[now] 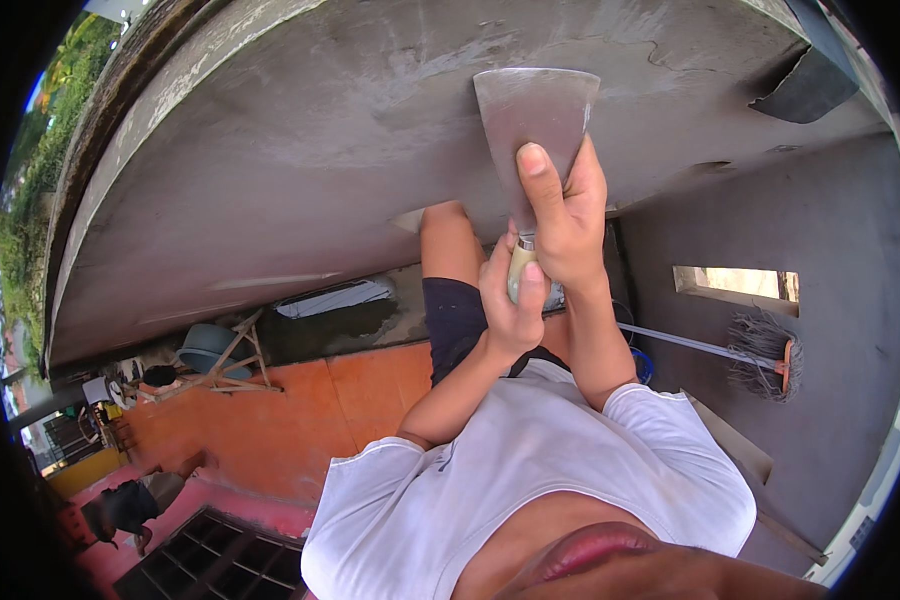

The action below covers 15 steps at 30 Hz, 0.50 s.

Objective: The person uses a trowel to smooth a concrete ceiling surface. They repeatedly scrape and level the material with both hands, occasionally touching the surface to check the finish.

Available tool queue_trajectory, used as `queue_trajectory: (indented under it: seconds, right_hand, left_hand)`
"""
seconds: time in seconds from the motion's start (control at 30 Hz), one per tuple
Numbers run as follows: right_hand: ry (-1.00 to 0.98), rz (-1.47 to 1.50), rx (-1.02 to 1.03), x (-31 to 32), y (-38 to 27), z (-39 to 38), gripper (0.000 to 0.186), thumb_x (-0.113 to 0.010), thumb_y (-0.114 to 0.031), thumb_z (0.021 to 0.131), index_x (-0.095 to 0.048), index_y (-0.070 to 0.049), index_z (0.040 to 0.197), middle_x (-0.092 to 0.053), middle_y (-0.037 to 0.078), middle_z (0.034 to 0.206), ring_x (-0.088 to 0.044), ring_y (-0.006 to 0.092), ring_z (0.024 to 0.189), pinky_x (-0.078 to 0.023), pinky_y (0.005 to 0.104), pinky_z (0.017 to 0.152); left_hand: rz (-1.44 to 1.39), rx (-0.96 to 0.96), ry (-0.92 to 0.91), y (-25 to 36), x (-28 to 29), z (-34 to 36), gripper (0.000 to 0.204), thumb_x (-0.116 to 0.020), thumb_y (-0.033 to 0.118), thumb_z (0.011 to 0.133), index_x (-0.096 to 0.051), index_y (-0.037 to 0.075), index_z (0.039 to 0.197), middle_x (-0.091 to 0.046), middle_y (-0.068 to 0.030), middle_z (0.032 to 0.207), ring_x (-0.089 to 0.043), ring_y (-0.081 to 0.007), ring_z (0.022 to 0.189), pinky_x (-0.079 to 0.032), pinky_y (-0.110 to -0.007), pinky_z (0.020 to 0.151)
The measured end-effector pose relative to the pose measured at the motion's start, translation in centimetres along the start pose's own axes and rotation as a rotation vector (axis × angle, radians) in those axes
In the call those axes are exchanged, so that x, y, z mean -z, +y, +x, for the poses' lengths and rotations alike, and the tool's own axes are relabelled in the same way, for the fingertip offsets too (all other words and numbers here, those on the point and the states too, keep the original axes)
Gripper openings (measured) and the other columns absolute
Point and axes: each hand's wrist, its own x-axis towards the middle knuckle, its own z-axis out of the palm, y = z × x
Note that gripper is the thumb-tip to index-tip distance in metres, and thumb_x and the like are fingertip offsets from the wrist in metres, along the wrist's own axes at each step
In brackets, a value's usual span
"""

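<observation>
A broad, flat metal scraper (532, 122) stands upright before a smudged grey wall (320, 150), its pale green-and-cream handle (517, 272) wrapped firmly in a person's left hand (514, 310), its blade (540, 100) clasped by the right hand (572, 225).

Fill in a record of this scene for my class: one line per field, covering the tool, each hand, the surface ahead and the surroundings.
Tool: wide-bladed scraper with a pale handle
Left hand: left hand gripping the handle
Right hand: right hand holding the blade, thumb on its face
Surface ahead: broad grey surface; blade contact cannot be told
Right side: mop with grey strands
Left side: grey basin beside a wooden stand
Others: another person, lower left
</observation>
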Motion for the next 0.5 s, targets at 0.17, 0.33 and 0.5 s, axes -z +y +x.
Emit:
queue_trajectory:
  seconds: [0.17, 0.33, 0.5]
  right_hand:
    - [-0.040, 0.100, -0.054, 0.8, 1.2, 0.2, 0.036, -0.060, -0.028, 0.101, -0.055, 0.001, 0.121, -0.063, 0.006, 0.109, -0.055, 0.0113, 0.100, -0.045, 0.0271, 0.089]
    - [0.027, -0.056, 0.008, 0.0, -0.2, 0.1, 0.036, -0.060, -0.027, 0.101, -0.055, 0.003, 0.122, -0.063, 0.007, 0.111, -0.057, 0.0129, 0.101, -0.046, 0.0285, 0.090]
    - [0.044, -0.154, 0.023, -0.2, -0.7, 0.3, 0.035, -0.060, -0.024, 0.101, -0.055, 0.003, 0.122, -0.065, 0.009, 0.110, -0.058, 0.0145, 0.100, -0.047, 0.0295, 0.090]
  left_hand:
    - [0.056, -0.146, 0.004, -1.2, 0.0, 0.8, 0.054, -0.050, 0.028, 0.095, -0.048, -0.015, 0.126, -0.060, -0.0086, 0.074, -0.059, -0.0169, 0.064, -0.045, -0.030, 0.060]
    - [-0.055, 0.055, -0.076, -0.5, 0.4, 0.4, 0.056, -0.049, 0.029, 0.095, -0.048, -0.016, 0.128, -0.061, -0.0111, 0.077, -0.060, -0.0182, 0.066, -0.045, -0.031, 0.061]
    - [-0.098, 0.124, -0.062, -0.8, 0.1, -0.2, 0.057, -0.048, 0.031, 0.095, -0.048, -0.016, 0.128, -0.060, -0.0092, 0.074, -0.059, -0.0163, 0.066, -0.045, -0.031, 0.060]
